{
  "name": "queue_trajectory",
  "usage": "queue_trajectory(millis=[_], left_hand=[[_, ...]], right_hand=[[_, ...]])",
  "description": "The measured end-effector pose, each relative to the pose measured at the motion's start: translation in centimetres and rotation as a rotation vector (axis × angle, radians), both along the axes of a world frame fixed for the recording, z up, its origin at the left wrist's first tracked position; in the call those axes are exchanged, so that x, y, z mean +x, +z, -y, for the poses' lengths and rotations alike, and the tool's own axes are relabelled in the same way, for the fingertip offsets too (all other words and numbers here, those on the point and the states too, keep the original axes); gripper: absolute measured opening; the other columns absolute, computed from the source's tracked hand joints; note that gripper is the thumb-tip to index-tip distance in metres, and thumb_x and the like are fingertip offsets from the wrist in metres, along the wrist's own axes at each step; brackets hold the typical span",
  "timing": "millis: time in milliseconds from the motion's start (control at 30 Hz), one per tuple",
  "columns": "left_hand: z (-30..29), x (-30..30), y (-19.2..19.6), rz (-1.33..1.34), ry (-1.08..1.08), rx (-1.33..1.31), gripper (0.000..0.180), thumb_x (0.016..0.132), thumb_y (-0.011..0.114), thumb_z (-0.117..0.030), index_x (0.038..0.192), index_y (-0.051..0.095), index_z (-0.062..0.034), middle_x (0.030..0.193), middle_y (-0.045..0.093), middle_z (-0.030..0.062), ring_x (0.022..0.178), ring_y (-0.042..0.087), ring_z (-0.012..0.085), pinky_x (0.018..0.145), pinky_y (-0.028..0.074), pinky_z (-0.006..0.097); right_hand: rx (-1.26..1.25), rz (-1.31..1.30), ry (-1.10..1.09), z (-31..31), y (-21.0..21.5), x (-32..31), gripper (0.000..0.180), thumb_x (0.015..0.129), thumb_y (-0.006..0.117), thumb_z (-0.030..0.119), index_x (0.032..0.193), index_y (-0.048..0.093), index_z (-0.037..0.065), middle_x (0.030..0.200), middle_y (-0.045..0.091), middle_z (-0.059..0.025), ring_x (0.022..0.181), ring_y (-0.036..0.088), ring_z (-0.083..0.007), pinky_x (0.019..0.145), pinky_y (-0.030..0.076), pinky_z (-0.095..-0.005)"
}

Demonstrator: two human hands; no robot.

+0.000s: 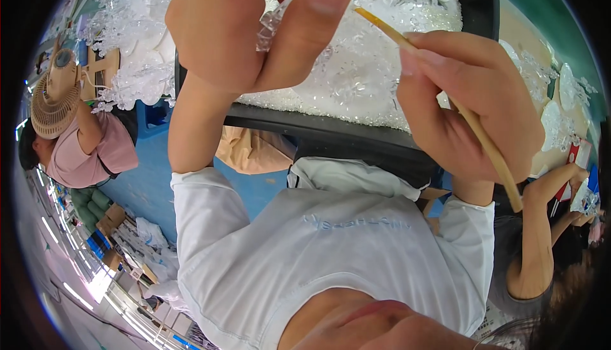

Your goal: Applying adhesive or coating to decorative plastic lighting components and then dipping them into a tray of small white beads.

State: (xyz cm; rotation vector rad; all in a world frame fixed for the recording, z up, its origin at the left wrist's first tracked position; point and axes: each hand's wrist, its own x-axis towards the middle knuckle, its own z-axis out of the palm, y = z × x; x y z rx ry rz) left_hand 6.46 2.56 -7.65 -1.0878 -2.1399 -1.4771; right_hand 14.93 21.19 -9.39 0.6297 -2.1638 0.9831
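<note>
My left hand (254,38) is closed around a clear, faceted plastic piece (271,26), gripped between thumb and fingers; the hand hides much of it. Held like a pen in my right hand (474,98) is a thin wooden stick (489,143). Its narrow yellowish tip points up and left, close to my left thumb; whether the tip has bristles I cannot tell. Both hands are above a black tray (318,124) filled with white, glittering granules (363,98). More clear plastic pieces lie on the granules.
Clear plastic ornaments (137,38) are heaped left of the tray, and others (560,117) lie at the right. A beige fan (57,98) and a co-worker in pink (95,143) are at the left. Another co-worker's arm (540,235) is close on the right.
</note>
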Motion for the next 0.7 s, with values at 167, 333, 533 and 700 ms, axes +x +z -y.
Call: queue_trajectory(millis=[167,333,533,700], left_hand=[[0.2,-0.6,-0.3,-0.170,-0.087,-0.005,0.050,0.102,0.057,-0.031,0.128,0.049,0.0108,0.114,0.063,0.0218,0.095,0.061,0.0188,0.086,0.051,0.032],[0.7,0.3,0.2,-0.068,0.055,-0.106,0.051,0.103,0.057,-0.032,0.128,0.048,0.0111,0.114,0.062,0.0222,0.093,0.060,0.0179,0.085,0.051,0.032],[-0.4,0.6,-1.3,-0.230,0.233,0.011,0.052,0.103,0.055,-0.037,0.129,0.047,0.0075,0.115,0.061,0.0206,0.089,0.059,0.0168,0.087,0.050,0.031],[-0.3,0.0,-1.6,-0.249,0.267,-0.059,0.048,0.105,0.052,-0.037,0.129,0.048,0.0048,0.112,0.061,0.0189,0.087,0.058,0.0165,0.088,0.049,0.030]], right_hand=[[-0.032,-0.034,0.067,-1.6,1.1,0.5,0.027,0.081,0.070,-0.012,0.101,0.055,-0.002,0.090,0.069,-0.0263,0.060,0.066,-0.0171,0.053,0.052,-0.0222],[-0.152,0.031,0.021,-1.3,0.5,1.0,0.024,0.083,0.069,-0.009,0.099,0.053,0.000,0.091,0.068,-0.0275,0.056,0.063,-0.0153,0.054,0.053,-0.0233],[-0.163,-0.020,0.022,-0.8,0.3,0.7,0.024,0.083,0.067,-0.010,0.099,0.053,0.001,0.091,0.067,-0.0272,0.053,0.061,-0.0147,0.052,0.053,-0.0241],[-0.204,-0.031,-0.006,-1.0,0.3,0.9,0.023,0.083,0.067,-0.009,0.099,0.053,0.002,0.090,0.067,-0.0268,0.053,0.061,-0.0151,0.051,0.053,-0.0246]])
